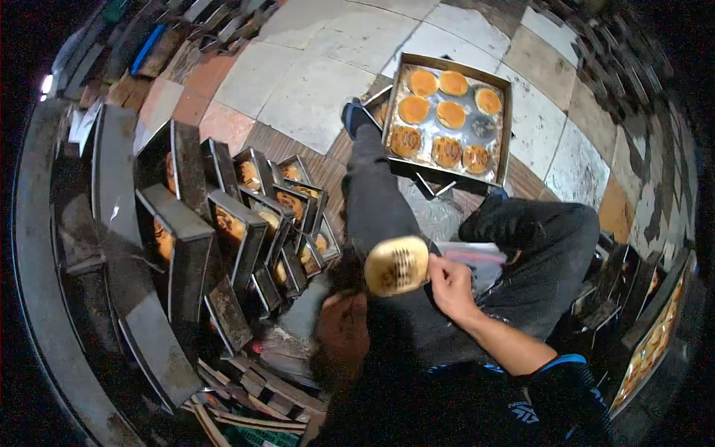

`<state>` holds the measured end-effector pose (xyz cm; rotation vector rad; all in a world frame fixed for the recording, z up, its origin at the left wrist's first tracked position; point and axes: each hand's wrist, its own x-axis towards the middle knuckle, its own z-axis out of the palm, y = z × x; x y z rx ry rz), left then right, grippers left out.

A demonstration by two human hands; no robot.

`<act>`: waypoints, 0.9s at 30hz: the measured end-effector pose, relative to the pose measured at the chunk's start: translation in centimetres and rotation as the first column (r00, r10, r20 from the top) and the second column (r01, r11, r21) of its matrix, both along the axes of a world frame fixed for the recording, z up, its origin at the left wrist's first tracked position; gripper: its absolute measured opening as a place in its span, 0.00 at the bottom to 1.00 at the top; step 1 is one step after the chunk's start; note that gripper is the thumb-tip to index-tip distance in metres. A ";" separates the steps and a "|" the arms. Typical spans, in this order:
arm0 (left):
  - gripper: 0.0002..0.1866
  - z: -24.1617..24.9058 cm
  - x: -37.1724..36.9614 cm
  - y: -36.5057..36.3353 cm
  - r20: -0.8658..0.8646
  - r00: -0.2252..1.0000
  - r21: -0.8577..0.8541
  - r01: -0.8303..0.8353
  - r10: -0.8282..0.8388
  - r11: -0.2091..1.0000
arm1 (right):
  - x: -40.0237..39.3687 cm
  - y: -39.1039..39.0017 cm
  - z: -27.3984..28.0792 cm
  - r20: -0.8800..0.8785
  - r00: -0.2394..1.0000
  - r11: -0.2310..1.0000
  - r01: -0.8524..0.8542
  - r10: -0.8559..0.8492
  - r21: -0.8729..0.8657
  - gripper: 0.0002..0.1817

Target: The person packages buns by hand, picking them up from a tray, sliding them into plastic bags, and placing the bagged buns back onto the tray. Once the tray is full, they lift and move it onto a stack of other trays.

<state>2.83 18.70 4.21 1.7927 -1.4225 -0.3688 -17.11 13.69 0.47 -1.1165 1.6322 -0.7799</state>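
My right hand (pixel 452 287) reaches in from the lower right above my lap, its fingers closed at the edge of a round, pale golden piece (pixel 397 266) with dark printed marks. That piece is slightly blurred and looks like a flat bun. My left hand is not visible. Beyond my legs, a square metal tray (pixel 509 123) holds several round golden buns (pixel 451 115). Those in its near row bear dark printed marks; the others look plain. A plastic bag (pixel 477 261) lies between my legs, just beyond my right hand.
Many dark metal trays (pixel 190 223) with baked goods lean in stacked rows at the left. Another filled tray (pixel 652 346) stands at the far right. Wood strips (pixel 261 417) lie at the lower left. The floor has worn tiles (pixel 305 97).
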 end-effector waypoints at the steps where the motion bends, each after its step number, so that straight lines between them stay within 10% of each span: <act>1: 0.08 -0.2 -0.2 0.8 0.168 0.985 -0.096 0.056 -0.039 0.994 | -0.8 0.6 0.1 -0.018 0.991 0.980 -0.129 0.134 0.153 0.18; 2: 0.08 -0.3 -0.1 1.5 0.168 0.984 -0.088 0.070 -0.054 0.994 | -1.9 0.3 0.1 0.013 0.981 0.979 -0.196 0.195 0.062 0.22; 4: 0.06 0.5 0.0 2.2 -0.366 0.929 -0.060 -0.083 0.056 0.995 | -3.3 -2.3 3.9 -0.214 0.970 0.980 -0.147 0.117 -0.133 0.13; 7: 0.05 4.6 3.7 -3.1 -0.199 0.966 0.144 0.199 -0.168 0.969 | -2.4 -6.0 8.2 -0.147 0.926 0.751 -0.370 0.349 -0.547 0.08; 8: 0.05 4.7 1.5 -5.4 -0.338 0.941 0.074 0.044 -0.016 0.996 | -1.4 -6.9 8.6 -0.192 0.857 0.652 -0.494 0.479 -0.575 0.25; 11: 0.09 4.9 0.7 -10.2 -0.529 0.843 0.194 0.016 0.091 0.981 | -0.2 -9.3 6.2 -0.247 0.796 0.595 -0.584 0.552 -0.553 0.34; 13: 0.11 5.3 0.8 -11.8 -0.521 0.849 0.131 -0.018 0.085 0.991 | -1.3 -11.5 4.8 0.096 0.794 0.772 -0.545 0.601 -0.328 0.36; 15: 0.11 4.2 1.3 -11.8 -0.548 0.834 0.082 -0.030 0.071 0.996 | -3.4 -13.0 -0.9 0.291 0.929 0.973 -0.221 0.229 -0.060 0.36; 18: 0.10 -0.8 2.9 -10.8 -0.521 0.849 0.171 0.001 0.089 0.985 | -8.0 -17.6 -7.9 0.469 0.820 0.914 0.152 -0.329 0.376 0.33; 21: 0.08 -2.0 -1.3 -10.1 -0.576 0.814 0.253 0.094 0.072 0.963 | -13.1 -21.4 -12.5 0.461 0.724 0.858 0.424 -0.514 0.290 0.26; 23: 0.06 4.1 -4.9 -12.1 -0.607 0.760 0.122 0.376 -0.231 0.919 | -17.0 -20.8 -17.4 0.437 0.716 0.838 0.489 -0.544 0.241 0.25; 25: 0.07 1.5 -8.8 -12.9 -0.200 0.806 -0.174 0.530 -0.557 0.830 | -19.7 -20.0 -20.4 -0.040 0.945 0.857 0.311 -0.324 0.410 0.16; 27: 0.07 -1.4 -11.2 -11.9 -0.121 0.793 -0.056 0.594 -0.596 0.802 | -18.5 -17.6 -17.9 -0.365 0.826 0.877 -0.286 0.430 0.385 0.15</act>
